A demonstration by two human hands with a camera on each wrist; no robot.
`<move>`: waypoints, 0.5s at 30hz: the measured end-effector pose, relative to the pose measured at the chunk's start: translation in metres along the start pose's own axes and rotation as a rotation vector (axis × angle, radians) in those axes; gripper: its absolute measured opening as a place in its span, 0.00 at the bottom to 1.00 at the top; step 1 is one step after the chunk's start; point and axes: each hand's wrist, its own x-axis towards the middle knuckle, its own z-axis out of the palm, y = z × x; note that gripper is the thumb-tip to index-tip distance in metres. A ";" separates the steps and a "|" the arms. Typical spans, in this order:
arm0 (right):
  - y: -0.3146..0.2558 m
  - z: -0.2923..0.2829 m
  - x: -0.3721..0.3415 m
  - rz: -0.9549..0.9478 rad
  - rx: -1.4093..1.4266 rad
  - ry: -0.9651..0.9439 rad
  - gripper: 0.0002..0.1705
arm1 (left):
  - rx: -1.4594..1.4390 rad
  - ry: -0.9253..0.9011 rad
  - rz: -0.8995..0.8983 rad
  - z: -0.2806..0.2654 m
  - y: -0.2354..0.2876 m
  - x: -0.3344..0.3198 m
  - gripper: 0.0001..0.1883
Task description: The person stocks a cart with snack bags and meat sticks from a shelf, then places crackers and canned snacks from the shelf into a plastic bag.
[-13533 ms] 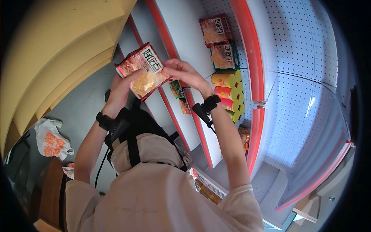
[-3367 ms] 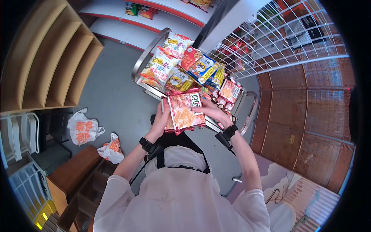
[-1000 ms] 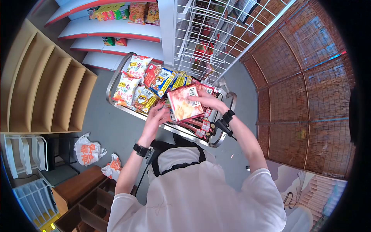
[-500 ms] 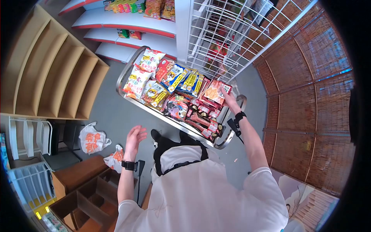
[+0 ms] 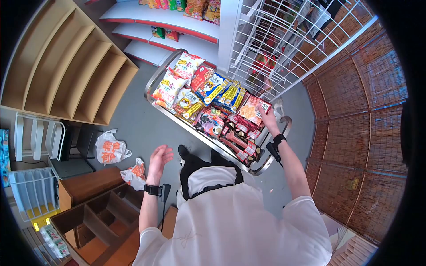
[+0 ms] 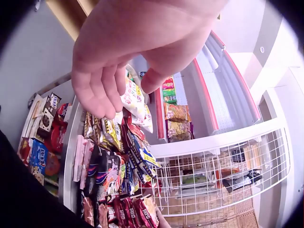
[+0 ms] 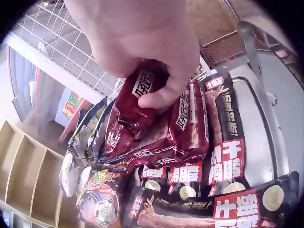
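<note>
My right hand (image 5: 268,119) holds a red biscuit packet (image 5: 250,109) at the right end of a metal cart (image 5: 208,140). In the right wrist view, the thumb bends over the packet's dark red wrapper (image 7: 135,116), and another red packet lies against it. Black snack packets (image 7: 228,175) with red labels lie beside and below these. My left hand (image 5: 159,160) hangs in the air in front of the cart, fingers loosely extended, holding nothing. Seen from the left wrist, the same hand (image 6: 142,42) is above the cart's bags.
White snack bags (image 5: 171,86) and blue-yellow bags (image 5: 213,88) fill the cart's left and middle. Behind it stand a white wire rack (image 5: 266,53) and red-edged shelves (image 5: 173,20). A wooden shelf unit (image 5: 66,66) is at left; plastic bags (image 5: 111,148) lie on the floor.
Earlier, both hands held red biscuit packets by the shelves, then over the cart. The left hand has since let go and drawn back; the right has lowered a packet onto the cart's right end.
</note>
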 end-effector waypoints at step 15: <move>-0.032 -0.017 -0.010 -0.054 -0.275 -0.044 0.40 | -0.006 -0.032 -0.016 0.010 -0.003 0.006 0.18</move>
